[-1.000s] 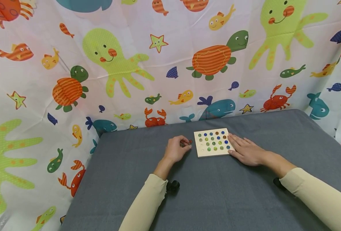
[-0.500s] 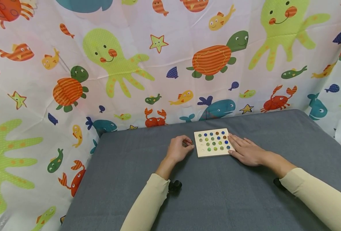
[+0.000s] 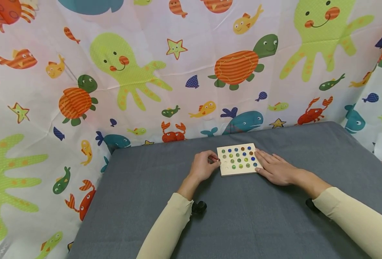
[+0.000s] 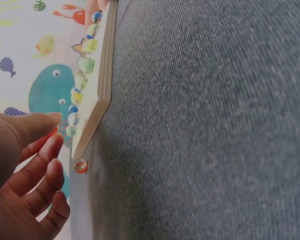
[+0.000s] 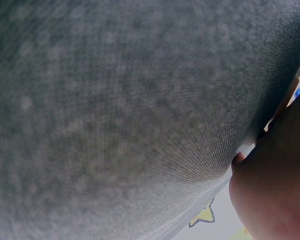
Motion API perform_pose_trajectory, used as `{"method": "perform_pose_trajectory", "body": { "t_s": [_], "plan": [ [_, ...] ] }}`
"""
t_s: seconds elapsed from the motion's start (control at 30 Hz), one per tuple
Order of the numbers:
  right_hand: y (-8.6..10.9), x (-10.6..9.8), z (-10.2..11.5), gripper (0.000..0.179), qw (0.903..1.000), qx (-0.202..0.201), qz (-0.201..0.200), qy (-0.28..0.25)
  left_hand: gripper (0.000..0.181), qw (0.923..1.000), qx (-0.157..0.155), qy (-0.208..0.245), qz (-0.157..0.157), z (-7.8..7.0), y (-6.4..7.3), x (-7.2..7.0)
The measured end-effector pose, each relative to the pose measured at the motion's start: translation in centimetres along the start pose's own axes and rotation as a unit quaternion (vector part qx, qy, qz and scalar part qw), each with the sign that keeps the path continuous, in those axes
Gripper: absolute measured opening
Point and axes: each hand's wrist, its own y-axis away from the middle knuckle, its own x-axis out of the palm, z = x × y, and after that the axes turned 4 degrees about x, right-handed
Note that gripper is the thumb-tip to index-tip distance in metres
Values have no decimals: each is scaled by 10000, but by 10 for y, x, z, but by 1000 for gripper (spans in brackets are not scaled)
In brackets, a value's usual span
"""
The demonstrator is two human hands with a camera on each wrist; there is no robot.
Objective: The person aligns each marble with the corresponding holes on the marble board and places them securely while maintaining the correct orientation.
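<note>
A pale wooden board (image 3: 239, 172) lies on the grey cloth, with rows of coloured glass marbles (image 3: 238, 155) sitting in its hollows. Two hollows near its front left corner hold no marble. At the board's left edge, my left hand (image 3: 199, 166) pinches a reddish-orange marble (image 4: 54, 131) between thumb and index finger, the other fingers loosely curled. Another orange marble (image 4: 80, 166) lies on the cloth by the board's corner in the left wrist view. My right hand (image 3: 276, 169) rests flat, its straight fingers on the board's right edge.
Grey cloth (image 3: 242, 216) covers the table. Behind it hangs a white curtain (image 3: 178, 86) printed with sea animals. A dark wrist camera (image 3: 198, 207) sits under the left cuff.
My left hand has moved right in small steps, and its fingertips now reach the board's left edge with the marble. The right hand and the board stay where they were.
</note>
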Motion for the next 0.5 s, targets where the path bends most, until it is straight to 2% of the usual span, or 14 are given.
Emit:
{"method": "perform_pose_trajectory", "body": {
  "t_s": [0.5],
  "plan": [
    [-1, -1, -1, 76, 10000, -30, -4, 0, 9, 10000, 49, -34, 30, -6, -4, 8]
  ]
}}
